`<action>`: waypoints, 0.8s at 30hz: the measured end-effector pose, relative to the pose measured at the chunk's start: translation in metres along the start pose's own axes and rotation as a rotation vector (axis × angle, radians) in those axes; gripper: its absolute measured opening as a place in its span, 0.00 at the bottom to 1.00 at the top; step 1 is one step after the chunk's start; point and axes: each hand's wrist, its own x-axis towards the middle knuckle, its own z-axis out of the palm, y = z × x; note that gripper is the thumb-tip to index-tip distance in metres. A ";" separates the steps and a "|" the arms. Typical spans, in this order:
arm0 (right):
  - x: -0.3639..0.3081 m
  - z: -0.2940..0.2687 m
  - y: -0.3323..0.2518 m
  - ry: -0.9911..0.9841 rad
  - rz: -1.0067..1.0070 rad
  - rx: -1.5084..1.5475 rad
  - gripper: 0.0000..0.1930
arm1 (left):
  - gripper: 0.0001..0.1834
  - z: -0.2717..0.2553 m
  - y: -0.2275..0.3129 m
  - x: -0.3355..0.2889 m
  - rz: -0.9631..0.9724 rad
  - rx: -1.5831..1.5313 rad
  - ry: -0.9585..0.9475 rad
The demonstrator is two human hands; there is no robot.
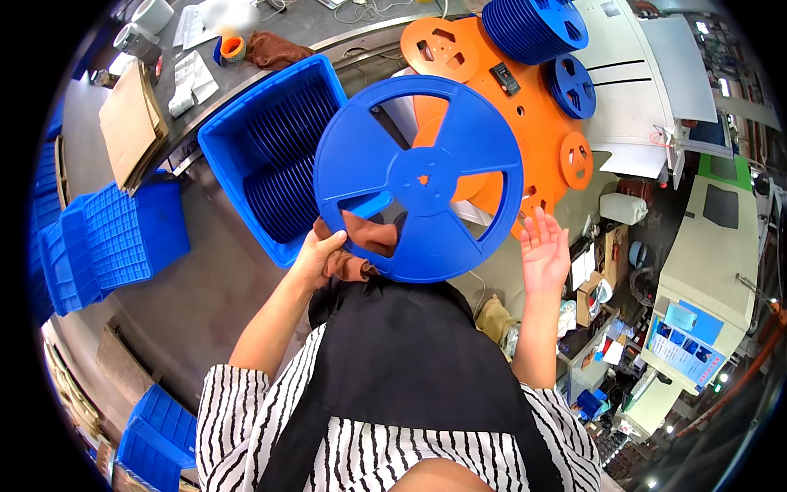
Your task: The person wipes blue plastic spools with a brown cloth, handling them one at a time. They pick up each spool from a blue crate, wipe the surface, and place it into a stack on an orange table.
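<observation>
A large blue plastic reel (422,179) with open windows between its spokes is held up in front of my body. My left hand (313,257) grips its lower left rim, thumb on the near face, with a brown cloth (348,267) between hand and reel. Part of that cloth shows through a window of the reel. My right hand (545,252) is off to the right of the rim, palm up, fingers stretched and holding nothing. Behind the reel, to the left, a blue bin (215,156) holds two rows of dark blue reels standing on edge.
Beyond the reel stands an orange machine plate (545,111) with round orange discs, carrying a tall stack of blue reels (525,31) and a shorter stack (571,86). A grey workbench (246,78) with cardboard sheets (131,123) runs far left. Blue crates (135,234) stand left.
</observation>
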 end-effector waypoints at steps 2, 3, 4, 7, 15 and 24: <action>0.000 -0.011 0.008 0.079 0.020 0.007 0.20 | 0.27 -0.001 0.006 -0.005 -0.026 -0.044 0.022; 0.000 -0.013 0.011 0.115 0.033 0.009 0.19 | 0.27 -0.002 0.009 -0.007 -0.036 -0.068 0.035; 0.000 -0.010 0.016 0.118 0.054 0.002 0.18 | 0.29 -0.005 0.013 -0.010 -0.031 -0.071 0.024; 0.004 -0.011 0.032 0.098 0.103 0.002 0.18 | 0.29 -0.015 0.023 -0.017 -0.020 -0.068 0.049; -0.027 0.002 0.102 0.062 0.355 -0.192 0.15 | 0.19 -0.037 0.058 -0.046 0.266 0.107 0.588; -0.040 0.019 0.114 0.032 0.437 -0.320 0.15 | 0.12 -0.169 0.092 0.031 0.317 0.763 1.132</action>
